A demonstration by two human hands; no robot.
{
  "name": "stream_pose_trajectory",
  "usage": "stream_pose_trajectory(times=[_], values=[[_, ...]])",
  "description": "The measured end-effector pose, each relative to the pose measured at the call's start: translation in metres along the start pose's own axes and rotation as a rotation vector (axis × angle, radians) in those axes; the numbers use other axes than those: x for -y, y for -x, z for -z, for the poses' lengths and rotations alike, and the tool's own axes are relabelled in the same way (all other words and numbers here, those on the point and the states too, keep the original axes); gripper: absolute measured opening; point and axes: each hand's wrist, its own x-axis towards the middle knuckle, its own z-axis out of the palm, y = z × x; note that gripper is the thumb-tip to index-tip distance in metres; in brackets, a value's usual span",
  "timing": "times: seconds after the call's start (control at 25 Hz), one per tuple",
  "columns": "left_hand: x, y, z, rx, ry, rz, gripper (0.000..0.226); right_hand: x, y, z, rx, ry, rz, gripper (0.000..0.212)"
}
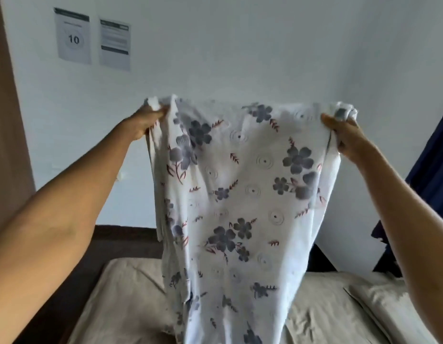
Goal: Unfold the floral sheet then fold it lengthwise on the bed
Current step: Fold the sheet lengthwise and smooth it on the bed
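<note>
Above the beige bed point(327, 301), our left hand point(147, 122) and right hand point(344, 131) each pinch a top corner of the soft, light, white blue-flowered cotton sheet point(240, 194), which hangs limp.

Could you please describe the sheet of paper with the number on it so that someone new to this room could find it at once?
Start at the pale wall behind the bed and look to its upper left, above the raised left hand. Two printed sheets hang there side by side. The numbered sheet is the left one, marked with a large 10 inside a circle, whereas the neighbouring sheet shows only blurred lines of text.
</note>
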Motion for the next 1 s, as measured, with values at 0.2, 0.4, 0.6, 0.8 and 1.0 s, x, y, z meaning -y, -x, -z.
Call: stream_pose_trajectory(times=[0.2,0.4,0.6,0.8,1.0], values=[[0.01,-0.002,0.022,0.008,0.039,0.034,0.019,-0.021,0.016,0.001,-0.181,0.113,0.035,0.037],[0.04,0.004,0.018,0.019,0.226,0.115,0.019,-0.007,0.008,-0.01,-0.267,0.03,0.055,0.03],[0.03,-0.003,0.027,-0.071,0.017,0.056,0.02,-0.034,0.015,0.005,-0.274,0.28,-0.216,0.04],[0.005,-0.003,0.022,0.071,0.221,0.04,0.024,-0.006,0.003,0.008,-0.353,0.178,-0.058,0.034],[0.014,0.026,0.021,0.443,0.326,0.044,0.059,-0.01,0.033,0.006,0.158,0.086,-0.234,0.067]])
